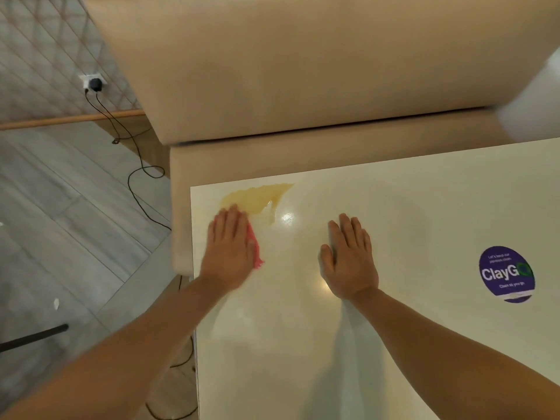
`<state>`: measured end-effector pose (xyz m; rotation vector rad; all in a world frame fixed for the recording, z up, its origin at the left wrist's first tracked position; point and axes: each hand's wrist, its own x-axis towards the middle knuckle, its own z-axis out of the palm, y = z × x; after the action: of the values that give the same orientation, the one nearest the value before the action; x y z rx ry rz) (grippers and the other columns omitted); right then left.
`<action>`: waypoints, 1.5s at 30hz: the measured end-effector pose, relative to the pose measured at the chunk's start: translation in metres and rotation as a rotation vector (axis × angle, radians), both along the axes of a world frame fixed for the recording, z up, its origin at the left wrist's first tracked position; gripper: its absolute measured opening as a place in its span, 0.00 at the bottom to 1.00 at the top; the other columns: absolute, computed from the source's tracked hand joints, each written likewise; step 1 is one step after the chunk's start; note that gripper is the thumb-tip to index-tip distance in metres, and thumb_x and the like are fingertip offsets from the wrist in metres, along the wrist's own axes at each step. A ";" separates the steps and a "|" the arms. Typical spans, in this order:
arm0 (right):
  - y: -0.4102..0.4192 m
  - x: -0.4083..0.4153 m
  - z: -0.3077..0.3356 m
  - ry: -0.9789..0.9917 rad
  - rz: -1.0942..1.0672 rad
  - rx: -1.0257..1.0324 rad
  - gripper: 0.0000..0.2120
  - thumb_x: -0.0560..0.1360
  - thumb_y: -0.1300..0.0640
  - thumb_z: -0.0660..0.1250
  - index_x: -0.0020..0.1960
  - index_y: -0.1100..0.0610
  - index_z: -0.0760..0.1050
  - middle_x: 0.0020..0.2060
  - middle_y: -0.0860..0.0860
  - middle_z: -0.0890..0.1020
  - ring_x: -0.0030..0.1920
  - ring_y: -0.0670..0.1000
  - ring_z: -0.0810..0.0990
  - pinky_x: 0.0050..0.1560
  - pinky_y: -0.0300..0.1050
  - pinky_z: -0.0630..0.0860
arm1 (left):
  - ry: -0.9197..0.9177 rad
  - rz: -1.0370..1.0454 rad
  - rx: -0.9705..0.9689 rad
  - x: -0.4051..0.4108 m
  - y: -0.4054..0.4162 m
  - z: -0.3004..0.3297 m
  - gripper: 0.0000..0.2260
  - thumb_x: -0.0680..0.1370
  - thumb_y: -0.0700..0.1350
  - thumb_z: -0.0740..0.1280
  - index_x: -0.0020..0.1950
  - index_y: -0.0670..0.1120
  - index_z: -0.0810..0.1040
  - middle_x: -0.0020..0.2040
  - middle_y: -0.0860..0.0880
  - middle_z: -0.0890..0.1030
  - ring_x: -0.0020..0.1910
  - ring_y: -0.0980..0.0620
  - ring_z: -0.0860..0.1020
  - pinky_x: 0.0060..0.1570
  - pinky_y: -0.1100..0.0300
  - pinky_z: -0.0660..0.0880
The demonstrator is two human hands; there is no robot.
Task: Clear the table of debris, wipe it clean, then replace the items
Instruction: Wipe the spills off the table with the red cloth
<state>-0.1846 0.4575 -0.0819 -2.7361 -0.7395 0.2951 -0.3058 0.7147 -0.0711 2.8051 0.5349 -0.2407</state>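
Note:
A glossy cream table (394, 213) fills the lower right of the head view. A yellowish smear (257, 197) lies near its far left corner. My left hand (228, 245) presses flat with straight fingers on a pink cloth (256, 253), just below the smear; most of the cloth is hidden under the palm. My right hand (350, 259) lies flat on the bare tabletop to the right, fingers straight, holding nothing.
A round purple sticker (506, 272) is stuck on the table at the right. A beige padded bench (303, 71) runs along the table's far edge. Black cables (133, 165) trail from a wall socket (92, 81) across the grey floor at left.

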 end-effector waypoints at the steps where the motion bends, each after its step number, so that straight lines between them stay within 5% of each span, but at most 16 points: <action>1: 0.000 0.000 0.001 0.000 -0.002 0.003 0.27 0.83 0.47 0.52 0.81 0.53 0.58 0.82 0.53 0.54 0.82 0.56 0.46 0.81 0.56 0.47 | 0.007 0.059 0.007 0.004 0.016 0.000 0.28 0.86 0.52 0.45 0.83 0.40 0.48 0.83 0.39 0.45 0.82 0.38 0.44 0.80 0.41 0.47; 4: -0.001 -0.001 0.001 0.002 -0.002 0.001 0.27 0.83 0.47 0.52 0.81 0.53 0.57 0.82 0.53 0.53 0.82 0.56 0.45 0.81 0.55 0.46 | 0.020 0.165 0.006 0.012 0.036 0.001 0.30 0.85 0.53 0.44 0.82 0.38 0.45 0.83 0.40 0.43 0.82 0.39 0.42 0.80 0.42 0.45; 7: 0.000 0.000 -0.001 -0.004 -0.004 0.006 0.28 0.82 0.47 0.52 0.80 0.53 0.58 0.82 0.54 0.55 0.82 0.57 0.47 0.81 0.56 0.47 | 0.009 0.229 -0.032 0.009 0.017 0.001 0.30 0.82 0.50 0.45 0.81 0.34 0.52 0.82 0.36 0.49 0.81 0.34 0.47 0.80 0.39 0.48; 13: -0.001 0.000 -0.002 -0.014 -0.007 0.009 0.27 0.82 0.48 0.54 0.80 0.53 0.59 0.82 0.54 0.55 0.82 0.57 0.48 0.81 0.55 0.47 | -0.049 -0.046 -0.009 -0.035 -0.040 0.011 0.28 0.81 0.49 0.53 0.75 0.30 0.64 0.77 0.30 0.61 0.76 0.28 0.59 0.74 0.34 0.62; 17: 0.000 0.000 -0.004 -0.025 -0.008 0.006 0.26 0.82 0.49 0.56 0.79 0.54 0.60 0.81 0.54 0.56 0.82 0.58 0.49 0.81 0.55 0.48 | -0.058 -0.039 -0.051 -0.026 -0.011 -0.001 0.27 0.82 0.50 0.57 0.78 0.37 0.63 0.81 0.37 0.56 0.79 0.34 0.53 0.78 0.41 0.53; 24: -0.001 0.001 -0.002 0.002 0.000 0.000 0.27 0.83 0.48 0.54 0.80 0.53 0.58 0.82 0.54 0.55 0.82 0.57 0.47 0.81 0.56 0.47 | 0.008 0.137 -0.016 0.041 0.080 -0.001 0.30 0.83 0.55 0.53 0.80 0.40 0.53 0.82 0.40 0.49 0.80 0.36 0.46 0.79 0.40 0.48; 30: -0.001 0.000 -0.002 -0.005 -0.004 0.001 0.28 0.82 0.47 0.52 0.80 0.53 0.59 0.82 0.54 0.55 0.82 0.57 0.48 0.81 0.55 0.46 | -0.003 0.123 -0.041 0.006 0.006 -0.004 0.29 0.84 0.49 0.57 0.79 0.33 0.58 0.80 0.33 0.53 0.79 0.30 0.49 0.79 0.37 0.47; 33: 0.000 -0.001 -0.002 -0.015 -0.006 -0.007 0.28 0.82 0.47 0.52 0.80 0.54 0.59 0.82 0.54 0.56 0.82 0.58 0.49 0.81 0.56 0.48 | 0.085 -0.089 -0.003 -0.034 -0.057 -0.010 0.31 0.82 0.51 0.49 0.78 0.30 0.57 0.78 0.27 0.51 0.77 0.24 0.47 0.75 0.31 0.46; 36: -0.001 0.000 -0.003 -0.008 0.000 -0.010 0.28 0.82 0.46 0.51 0.80 0.53 0.58 0.82 0.54 0.55 0.82 0.57 0.48 0.81 0.56 0.47 | 0.018 -0.088 -0.070 -0.054 -0.077 -0.004 0.31 0.82 0.52 0.53 0.79 0.34 0.58 0.81 0.33 0.54 0.80 0.30 0.50 0.78 0.36 0.51; 45: 0.000 0.001 -0.001 0.016 0.001 -0.013 0.27 0.83 0.48 0.53 0.80 0.53 0.57 0.82 0.53 0.53 0.82 0.57 0.45 0.81 0.55 0.45 | -0.001 0.144 -0.046 0.041 0.044 0.001 0.32 0.83 0.57 0.56 0.81 0.39 0.55 0.82 0.39 0.49 0.80 0.36 0.45 0.79 0.41 0.44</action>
<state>-0.1840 0.4574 -0.0824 -2.7423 -0.7377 0.3228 -0.2644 0.7586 -0.0702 2.7074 0.7186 -0.2193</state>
